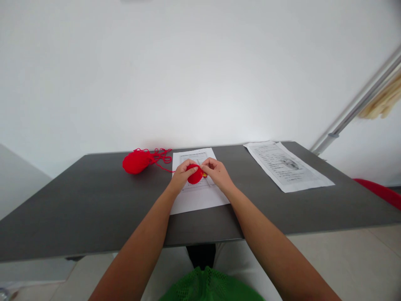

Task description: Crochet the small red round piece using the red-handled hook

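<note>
My left hand (182, 173) is closed on the left edge of a small round red crochet piece (194, 177), thumb on top. Close against it, my right hand (217, 172) pinches a thin grey crochet hook (208, 182), which slants across the piece's right edge; its tip is too small to make out. A small yellow-orange bit (204, 175) shows by the right fingertips, its kind unclear. From my left hand a red strand runs back to a ball of red yarn (136, 162) with loose loops on the table.
Under my hands lies a printed sheet (188, 205) on the dark grey table (94, 200). More printed sheets (286, 167) lie at the right. A white wall (200, 75) stands behind the table; a red curved object (379, 192) is beyond its right edge.
</note>
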Available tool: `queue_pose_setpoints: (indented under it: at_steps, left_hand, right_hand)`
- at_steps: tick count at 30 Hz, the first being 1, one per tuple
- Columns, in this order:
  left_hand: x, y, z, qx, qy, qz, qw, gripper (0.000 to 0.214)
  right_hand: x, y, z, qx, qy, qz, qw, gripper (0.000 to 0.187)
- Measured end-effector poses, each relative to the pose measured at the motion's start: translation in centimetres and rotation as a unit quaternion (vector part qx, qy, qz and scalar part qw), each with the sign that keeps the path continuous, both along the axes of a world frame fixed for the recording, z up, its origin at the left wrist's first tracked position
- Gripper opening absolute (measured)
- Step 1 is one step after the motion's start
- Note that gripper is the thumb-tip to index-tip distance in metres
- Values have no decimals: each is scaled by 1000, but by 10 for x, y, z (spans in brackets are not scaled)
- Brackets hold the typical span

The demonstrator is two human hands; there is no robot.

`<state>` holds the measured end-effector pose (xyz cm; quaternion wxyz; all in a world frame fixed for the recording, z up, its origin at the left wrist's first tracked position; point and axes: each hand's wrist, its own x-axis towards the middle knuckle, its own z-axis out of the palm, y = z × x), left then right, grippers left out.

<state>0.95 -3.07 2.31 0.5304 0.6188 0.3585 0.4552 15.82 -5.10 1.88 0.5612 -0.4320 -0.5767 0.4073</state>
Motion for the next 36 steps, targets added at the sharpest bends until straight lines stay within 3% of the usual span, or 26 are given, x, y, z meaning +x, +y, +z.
queue_pose_setpoints:
  at_steps: [14, 25, 36]
  left_hand:
    - [0, 0, 2, 36, 30, 16, 999, 16]
    - [1, 0, 1, 6, 17, -1, 1000, 18]
    - [0, 2, 1, 24, 41, 6, 999, 16]
  right_hand:
    - [0, -1, 1, 4, -5, -5, 1000, 15]
    - [0, -1, 1, 2, -14, -12, 1000, 13]
    - [-1, -3, 2, 8, -30, -18, 999, 14]
